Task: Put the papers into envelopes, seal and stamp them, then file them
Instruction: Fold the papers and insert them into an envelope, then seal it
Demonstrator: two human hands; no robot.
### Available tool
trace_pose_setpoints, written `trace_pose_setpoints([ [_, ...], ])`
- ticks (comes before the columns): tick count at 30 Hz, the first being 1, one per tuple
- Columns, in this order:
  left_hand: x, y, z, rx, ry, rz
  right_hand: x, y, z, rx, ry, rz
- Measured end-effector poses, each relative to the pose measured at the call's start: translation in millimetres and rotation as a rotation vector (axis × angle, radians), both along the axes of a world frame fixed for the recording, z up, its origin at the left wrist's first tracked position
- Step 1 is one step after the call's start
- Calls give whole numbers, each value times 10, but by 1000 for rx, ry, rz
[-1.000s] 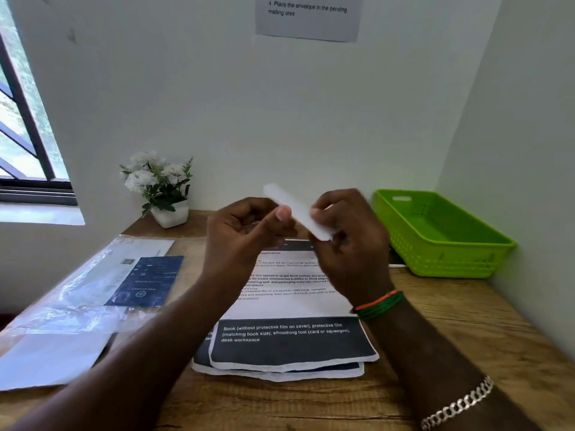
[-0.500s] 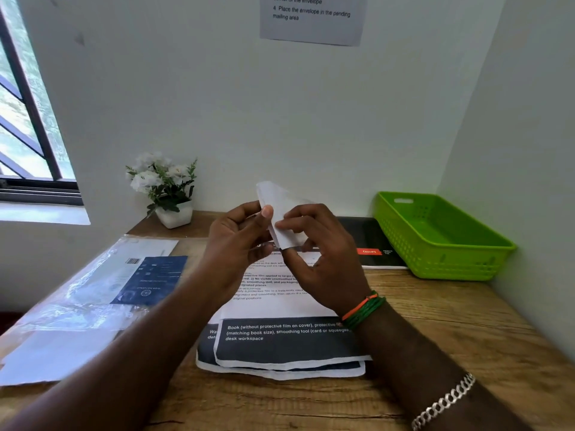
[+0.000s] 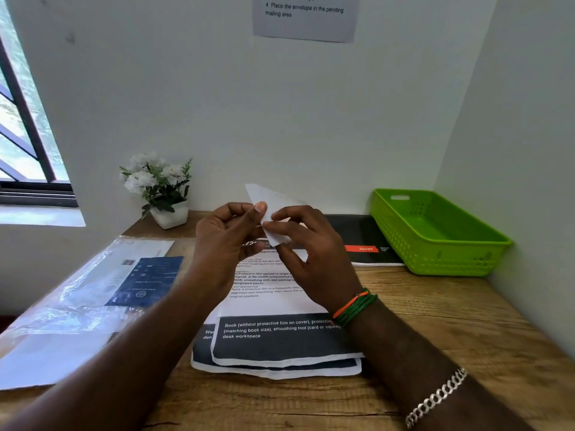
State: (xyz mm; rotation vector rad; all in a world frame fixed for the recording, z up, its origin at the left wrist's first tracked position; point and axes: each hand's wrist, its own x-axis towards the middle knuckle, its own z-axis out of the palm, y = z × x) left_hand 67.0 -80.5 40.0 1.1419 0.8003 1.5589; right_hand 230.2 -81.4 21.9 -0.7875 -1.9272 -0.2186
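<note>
Here both hands (image 3: 273, 244) pinch a white slip (image 3: 270, 209) — above the papers (image 3: 280, 337).

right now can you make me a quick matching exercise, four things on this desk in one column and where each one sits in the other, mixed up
Things:
1. green basket
2. flower pot
3. small white paper
4. printed sheets

Places:
A. back left, against the wall
B. held up between both hands
C. far right corner
D. flat on the desk under the forearms

Pairs: 1-C, 2-A, 3-B, 4-D
</note>
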Motion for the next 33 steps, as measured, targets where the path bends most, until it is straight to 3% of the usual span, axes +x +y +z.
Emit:
trace_pose_setpoints([
  [5, -45, 39, -24, -63, 14, 31, 14, -5, -1, -72, -56, 62],
  [7, -89, 67, 17, -98, -48, 16, 57, 30, 12, -107, 98, 54],
  [9, -145, 91, 77, -122, -126, -2, 156, 122, 47, -185, 383, 5],
  [13, -307, 154, 126, -151, -350, -97, 470, 399, 64, -574, 927, -121],
  [17, -433, 199, 112, -223, -445, -161, 673, 590, -89, -915, 1114, -102],
  [20, -525, 245, 78, -296, -418, -142, 687, 584, -153, -996, 1109, -57],
  [23, -647, 320, 53, -432, -140, 12, 717, 556, -131, -934, 1018, -160],
  [28, -958, 449, -47, -580, 656, 309, 736, 526, -194, -915, 662, -356],
  [33, -1096, 568, -243, -530, 1052, 347, 634, 490, -234, -812, 217, -511],
])
